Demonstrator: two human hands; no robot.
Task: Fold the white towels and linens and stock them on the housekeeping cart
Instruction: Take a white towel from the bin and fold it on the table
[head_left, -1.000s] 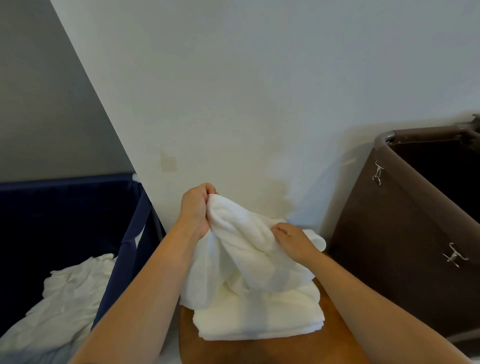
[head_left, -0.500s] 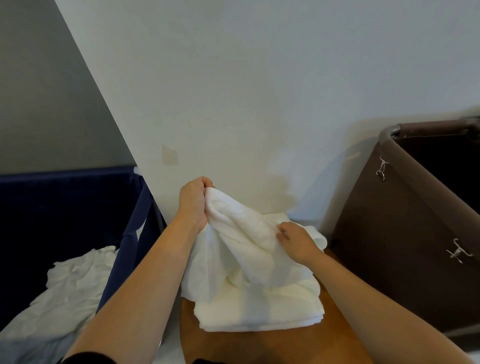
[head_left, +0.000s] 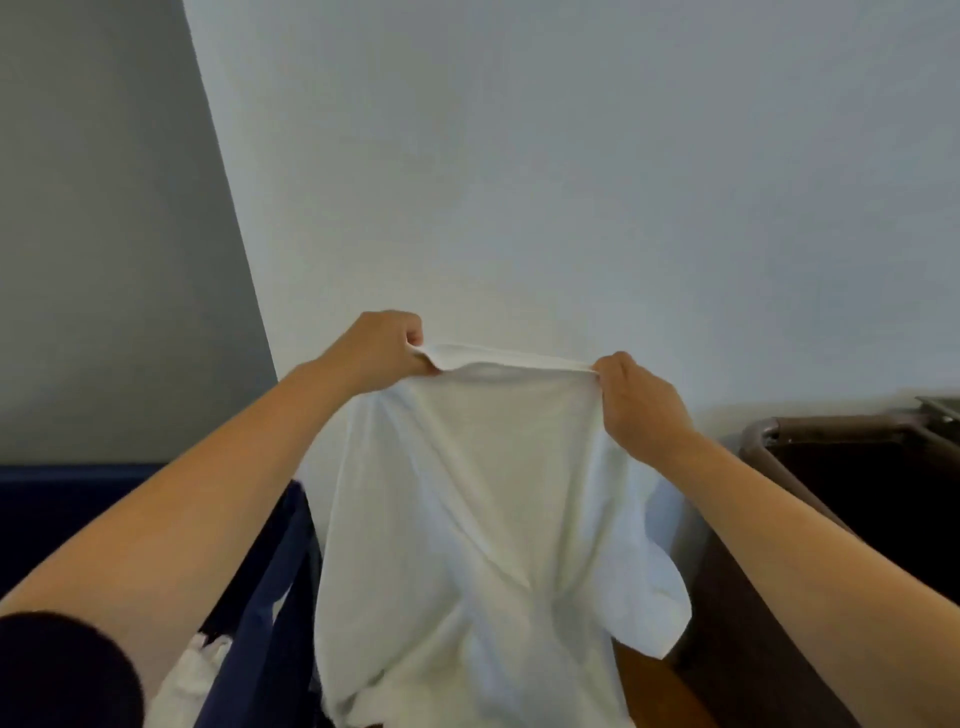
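The person is holding a white towel (head_left: 483, 519) up in the air with both hands, spread open in front of the white wall (head_left: 571, 182). The left hand (head_left: 374, 353) is pinching the towel's upper left corner, with its fingers curled tight over the cloth and a small fold of the edge poking out past the knuckles. The right hand (head_left: 639, 410) is pinching the upper right corner in the same way, sitting a little lower than the left. The top edge is running nearly taut between the two hands. Below it the cloth is hanging loose in soft creases, with one flap billowing out to the right, and its lower end is running out of the bottom of the view. A strip of the wooden bench (head_left: 654, 686) is showing just right of the hanging cloth, near the bottom. On the left, a blue cloth bin (head_left: 270, 597) is standing beside the towel, and some crumpled white linen (head_left: 192, 680) is lying inside it. On the right, a brown bin (head_left: 831, 519) with a rounded rim is standing against the wall, dark inside. A black sleeve (head_left: 57, 670) is covering the upper left arm at the near left corner, and a grey wall (head_left: 104, 234) is filling the far left.
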